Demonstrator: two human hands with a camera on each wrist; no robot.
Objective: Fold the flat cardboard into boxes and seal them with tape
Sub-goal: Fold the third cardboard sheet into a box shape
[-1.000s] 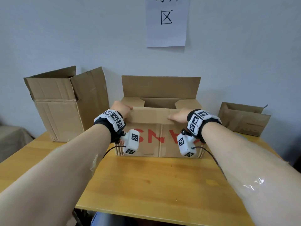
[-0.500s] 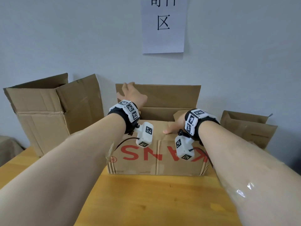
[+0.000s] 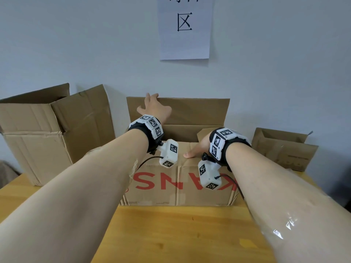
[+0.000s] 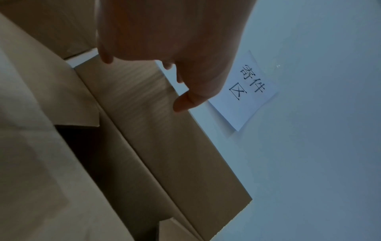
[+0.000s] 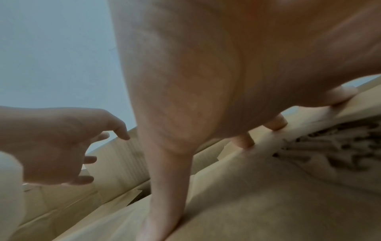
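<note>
Cardboard box [image 3: 178, 185] w/ right hand [image 3: 197, 147] flat on near flap, fingers hidden; left hand [image 3: 154, 109] spread, empty, at rear flap.

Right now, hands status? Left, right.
Left hand: open, fingers spread at the back flap top edge.
Right hand: open, pressing flat on the front flap.

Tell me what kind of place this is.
Probably a parcel packing or mailing corner. A paper sign on the wall reads 寄件区, open cardboard boxes stand on a wooden table, and one box is being folded shut.
</note>
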